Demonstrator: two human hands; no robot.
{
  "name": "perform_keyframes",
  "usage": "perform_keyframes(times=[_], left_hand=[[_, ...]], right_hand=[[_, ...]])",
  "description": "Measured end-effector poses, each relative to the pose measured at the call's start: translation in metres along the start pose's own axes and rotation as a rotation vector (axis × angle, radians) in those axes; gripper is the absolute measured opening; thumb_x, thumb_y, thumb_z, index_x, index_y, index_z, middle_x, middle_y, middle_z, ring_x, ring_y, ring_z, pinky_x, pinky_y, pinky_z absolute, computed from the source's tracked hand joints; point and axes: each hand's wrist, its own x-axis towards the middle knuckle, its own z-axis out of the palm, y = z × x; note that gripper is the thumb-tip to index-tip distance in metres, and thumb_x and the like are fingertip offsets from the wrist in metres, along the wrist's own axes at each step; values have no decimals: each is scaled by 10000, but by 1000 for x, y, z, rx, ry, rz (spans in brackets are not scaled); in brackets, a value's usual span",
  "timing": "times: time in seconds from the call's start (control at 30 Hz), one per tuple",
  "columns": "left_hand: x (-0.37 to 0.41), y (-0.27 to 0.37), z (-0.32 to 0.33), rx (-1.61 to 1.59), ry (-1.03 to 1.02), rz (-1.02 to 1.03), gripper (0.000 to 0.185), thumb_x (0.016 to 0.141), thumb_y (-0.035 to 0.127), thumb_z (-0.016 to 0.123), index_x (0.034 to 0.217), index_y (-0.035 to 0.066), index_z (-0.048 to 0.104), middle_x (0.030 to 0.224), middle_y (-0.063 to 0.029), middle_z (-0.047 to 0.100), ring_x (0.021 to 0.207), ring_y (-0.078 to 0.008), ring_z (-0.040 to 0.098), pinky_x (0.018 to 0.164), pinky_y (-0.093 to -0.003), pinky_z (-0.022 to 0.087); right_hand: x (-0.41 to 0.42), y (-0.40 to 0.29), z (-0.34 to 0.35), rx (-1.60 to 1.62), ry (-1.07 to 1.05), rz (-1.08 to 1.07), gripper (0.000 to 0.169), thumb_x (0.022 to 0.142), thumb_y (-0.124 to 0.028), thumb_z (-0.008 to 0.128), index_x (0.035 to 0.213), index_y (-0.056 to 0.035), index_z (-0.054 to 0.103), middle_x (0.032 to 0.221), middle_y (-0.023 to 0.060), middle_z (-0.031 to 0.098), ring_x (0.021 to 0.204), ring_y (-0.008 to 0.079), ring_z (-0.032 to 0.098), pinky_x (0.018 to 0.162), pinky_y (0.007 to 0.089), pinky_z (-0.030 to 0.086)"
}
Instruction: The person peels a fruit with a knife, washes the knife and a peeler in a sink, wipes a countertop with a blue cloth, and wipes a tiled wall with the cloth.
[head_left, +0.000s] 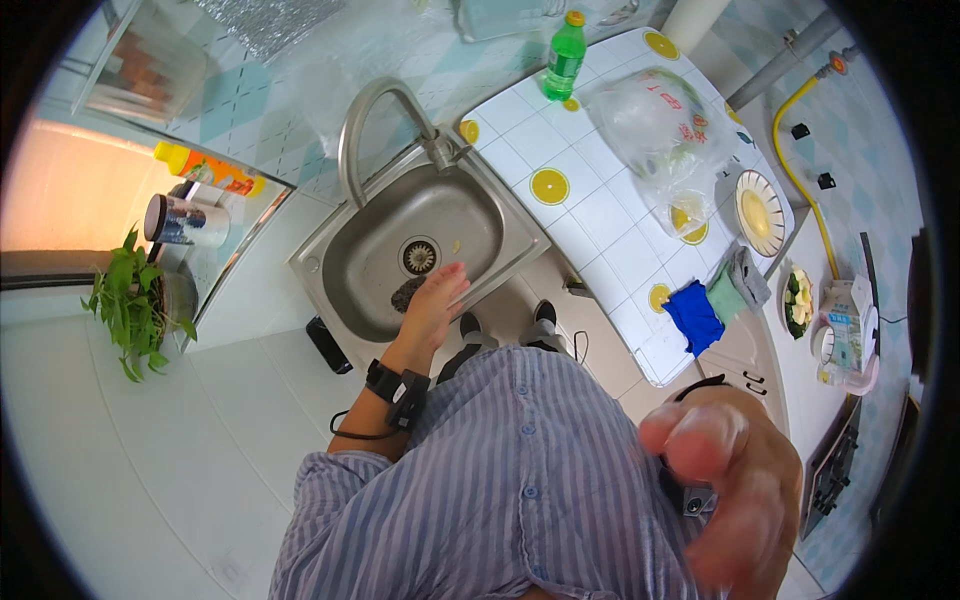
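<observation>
My left hand (433, 304) is held over the near rim of the steel sink (480, 196), fingers extended and nothing visible in it. Just beyond it, a dark scouring pad (407, 294) lies in the basin, partly covered by the hand. A small yellowish scrap (455, 246) sits by the drain strainer (419, 256). Over the basin arches a metal faucet (352, 142); no water shows. My right hand (720, 487) is raised close to the camera at lower right, blurred, with fingers bent and apart and nothing seen between them.
Right of the sink, a tiled-pattern tabletop (517, 139) bears a green bottle (565, 60), a plastic bag (645, 120), a plate (759, 214) and cloths (694, 316). Farther right are a dish of food (799, 302) and a gas stove (831, 469). A potted plant (127, 289) stands left.
</observation>
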Motion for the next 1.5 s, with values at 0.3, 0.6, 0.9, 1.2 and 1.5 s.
perform_keyframes(times=[0.3, 0.6, 0.9, 1.2, 1.5], left_hand=[[10, 2, 30, 120, -83, -38, 311, 861, 262, 599, 1140, 147, 522, 1205, -5, 515, 1149, -151, 465, 922, -325, 336], [23, -3, 53, 185, -110, -36, 343, 860, 276, 600, 1160, 138, 507, 1189, 0, 523, 1114, -138, 480, 918, -318, 346], [19, 9, 70, 153, -25, -3, 336, 868, 229, 587, 1167, 101, 502, 1144, -24, 549, 1066, -148, 509, 877, -301, 385], [17, 7, 77, 170, 97, 47, 301, 875, 201, 569, 1146, 77, 523, 1135, -29, 549, 1060, -164, 511, 893, -307, 389], [16, 7, 86, 208, 157, 40, 285, 880, 232, 564, 1126, 90, 540, 1024, 26, 550, 993, -87, 512, 857, -252, 371]], right_hand=[[-16, -26, -7, -32, -27, -64, 315, 852, -115, 511, 1112, -265, 604, 1412, 189, 305, 1368, 304, 187, 1059, 578, 106], [-65, 7, -77, 203, 125, -407, 358, 812, -239, 534, 1084, -15, 597, 1213, 278, 496, 1208, 443, 405, 1020, 583, 227], [-109, 141, -305, -1013, 1178, 546, 435, 865, -250, 512, 1276, -110, 498, 1360, 182, 404, 1254, 311, 396, 1045, 336, 278], [-143, 250, -380, -1231, 1045, 1159, 733, 770, -342, 630, 1391, -177, 277, 1279, 311, 371, 1146, 426, 447, 963, 430, 380], [-89, 269, -388, -1226, 1100, 1350, 808, 700, -204, 648, 1394, -134, 241, 1162, 268, 395, 1027, 424, 492, 908, 423, 422]])
